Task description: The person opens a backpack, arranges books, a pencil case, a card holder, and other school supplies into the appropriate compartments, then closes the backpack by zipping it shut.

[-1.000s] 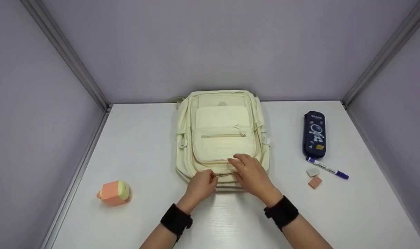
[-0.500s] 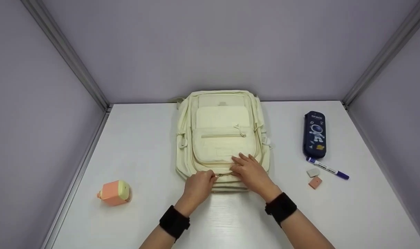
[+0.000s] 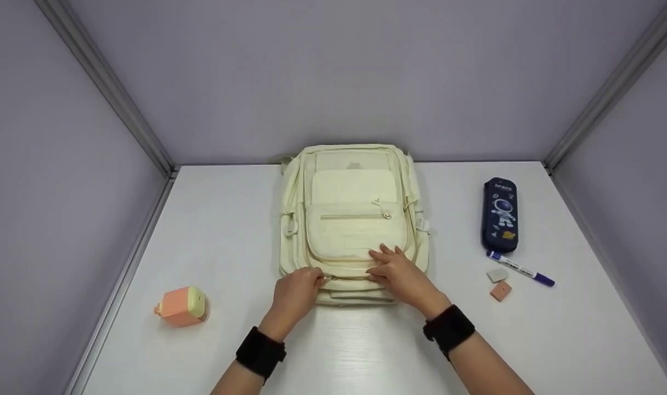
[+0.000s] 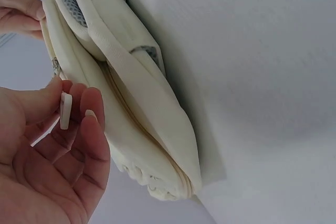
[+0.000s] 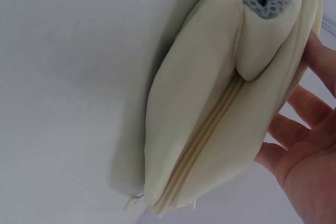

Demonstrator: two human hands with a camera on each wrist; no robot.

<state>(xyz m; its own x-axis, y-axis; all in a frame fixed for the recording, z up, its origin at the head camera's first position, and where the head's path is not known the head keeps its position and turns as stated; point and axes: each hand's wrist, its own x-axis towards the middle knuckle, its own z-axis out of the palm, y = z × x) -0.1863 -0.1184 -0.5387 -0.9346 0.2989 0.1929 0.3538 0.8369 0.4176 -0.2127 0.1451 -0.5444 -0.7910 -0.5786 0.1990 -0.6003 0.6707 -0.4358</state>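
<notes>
A cream backpack (image 3: pixel 355 236) lies flat on the white table, front pockets up. Along its near edge runs a zipper. My left hand (image 3: pixel 296 291) pinches a small pale zipper pull (image 4: pixel 65 111) between thumb and fingers, at the near left part of that edge. To the right, my right hand (image 3: pixel 402 277) rests on the bag with fingers spread over the front fabric and the thumb by the zipper's edge. In the right wrist view, another zipper (image 5: pixel 199 140) shows on the bag's side.
At left, an orange and yellow bottle (image 3: pixel 183 306) lies on its side. On the right are a dark blue pencil case (image 3: pixel 500 215), a blue-capped marker (image 3: pixel 520 267), a grey eraser (image 3: pixel 497 274) and a pink eraser (image 3: pixel 500 291). Walls border the table (image 3: pixel 218 219).
My left hand has slid left along the near edge with the zipper pull. My right hand has settled onto the bag and stays almost still. The backpack has not shifted noticeably.
</notes>
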